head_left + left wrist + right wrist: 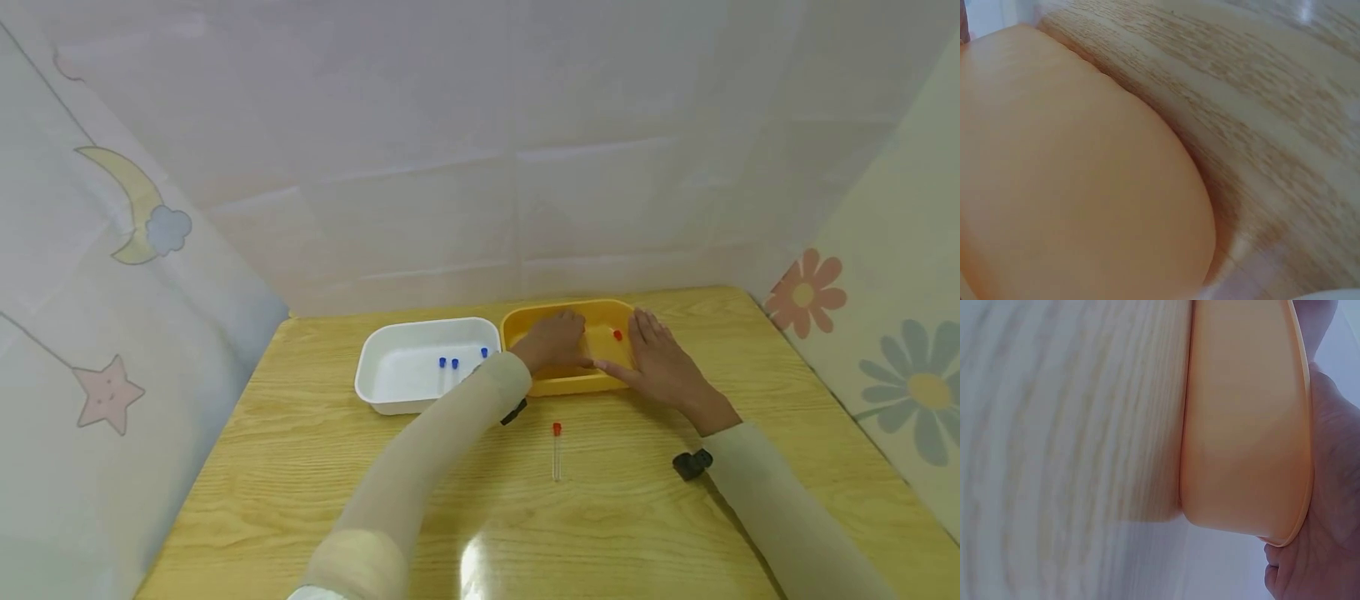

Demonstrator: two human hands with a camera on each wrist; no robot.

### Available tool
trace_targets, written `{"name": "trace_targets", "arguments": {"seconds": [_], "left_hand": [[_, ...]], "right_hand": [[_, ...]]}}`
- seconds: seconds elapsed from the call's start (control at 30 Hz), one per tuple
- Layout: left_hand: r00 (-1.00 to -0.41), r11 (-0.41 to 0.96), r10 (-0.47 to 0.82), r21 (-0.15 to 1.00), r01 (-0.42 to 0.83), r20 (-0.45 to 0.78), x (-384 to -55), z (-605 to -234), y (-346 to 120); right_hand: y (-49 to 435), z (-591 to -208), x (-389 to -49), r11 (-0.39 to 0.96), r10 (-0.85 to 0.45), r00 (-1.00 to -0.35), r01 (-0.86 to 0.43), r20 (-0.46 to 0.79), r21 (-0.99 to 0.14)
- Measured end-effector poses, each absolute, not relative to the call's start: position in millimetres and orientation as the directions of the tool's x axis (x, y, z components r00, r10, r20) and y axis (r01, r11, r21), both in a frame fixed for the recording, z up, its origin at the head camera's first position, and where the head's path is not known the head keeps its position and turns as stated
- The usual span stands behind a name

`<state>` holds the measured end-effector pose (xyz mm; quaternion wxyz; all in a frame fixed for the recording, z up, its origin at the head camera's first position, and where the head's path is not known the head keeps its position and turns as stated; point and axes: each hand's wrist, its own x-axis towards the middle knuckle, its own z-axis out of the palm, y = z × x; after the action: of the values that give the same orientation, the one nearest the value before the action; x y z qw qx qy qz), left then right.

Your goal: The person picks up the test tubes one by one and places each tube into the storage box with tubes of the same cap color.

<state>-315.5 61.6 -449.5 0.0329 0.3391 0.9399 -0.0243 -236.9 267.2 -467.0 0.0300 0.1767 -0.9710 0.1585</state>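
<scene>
My left hand (557, 340) reaches down into the yellow tray (570, 386), its fingers bent toward the tray floor. Beside its fingertips a red cap of a test tube shows; the hand covers much of that area, and I cannot tell whether it grips the tube. Another red-capped test tube (618, 335) lies farther right in the tray. Over the tray's right end rests my right hand (666, 367), fingers straight along the rim and thumb stretched toward the front edge. In the right wrist view, that hand (1335, 487) lies against the yellow rim.
Left of the yellow tray stands a white tray (390, 407) holding blue-capped test tubes (454, 364). One red-capped test tube (557, 450) lies on the wooden table (622, 517) in front of the yellow tray. A pale curtain (420, 208) hangs behind the table.
</scene>
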Motion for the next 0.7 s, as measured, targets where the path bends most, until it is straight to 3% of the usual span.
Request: {"name": "trace_targets", "arguments": {"seconds": [0.7], "left_hand": [[-0.783,0.788,0.615,0.036,0.614,-0.095,-313.6,-458.3,64.8]], "right_hand": [[264.4,-468.5,-238.0,0.889,-0.332,-0.937,-0.350,0.111,-0.295]]}}
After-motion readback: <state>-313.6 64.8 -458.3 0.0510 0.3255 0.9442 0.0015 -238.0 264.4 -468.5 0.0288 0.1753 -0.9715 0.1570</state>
